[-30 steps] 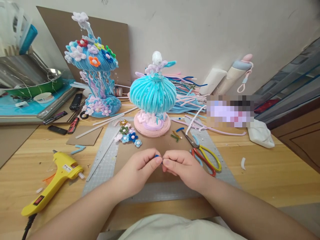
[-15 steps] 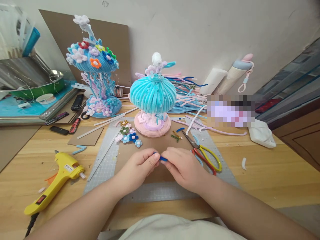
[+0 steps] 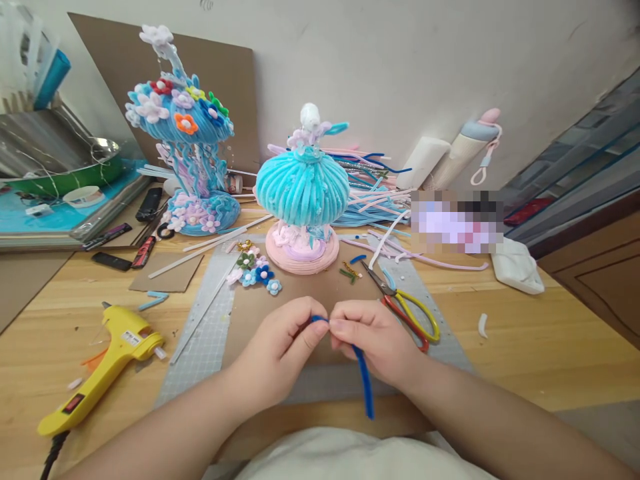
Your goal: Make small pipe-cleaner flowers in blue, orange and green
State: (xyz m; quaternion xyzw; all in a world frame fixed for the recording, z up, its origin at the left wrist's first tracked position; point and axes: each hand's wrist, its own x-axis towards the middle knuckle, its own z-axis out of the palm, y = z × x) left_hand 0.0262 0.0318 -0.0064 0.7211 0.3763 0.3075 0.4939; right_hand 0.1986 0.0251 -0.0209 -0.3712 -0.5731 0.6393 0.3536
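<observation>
Clock bearings run from the paired hands, 12 pointing away from the wearer; I am monitoring by remote feed.

Completed items, left to right: at about 11 o'clock, a blue fuzzy jellyfish-shaped ornament [image 3: 186, 140] stands upright, its cap set with coloured flowers. At 10, a cluster of loose fuzzy flowers [image 3: 263, 274] appears fully formed, pale centres in place. At 12, a turquoise domed ornament [image 3: 303, 190] stands on a pink base; whether it is complete, I cannot determine. At 1, a short blue offcut [image 3: 359, 259] lies unshaped. Towards 2 to 3, snips [image 3: 411, 313] with one yellow and one red handle lie unheld.

Work in hand: I judge it at an early stage. A dark blue pipe cleaner [image 3: 365, 383] is held above the brown cardboard [image 3: 300, 290] at the centre of the counter [image 3: 520, 347]. The left hand [image 3: 287, 343] pinches it between thumb and bent forefinger; a small curved part shows above that grip. The right hand [image 3: 377, 340] also has its grip pinched on it, thumb uppermost, fingertips just beside the left's. I read it as one piece, though its middle is hidden.

Condition: fuzzy, evenly coloured. The free length hangs towards 5 o'clock, nearly straight, and in my assessment remains unworked.
</observation>
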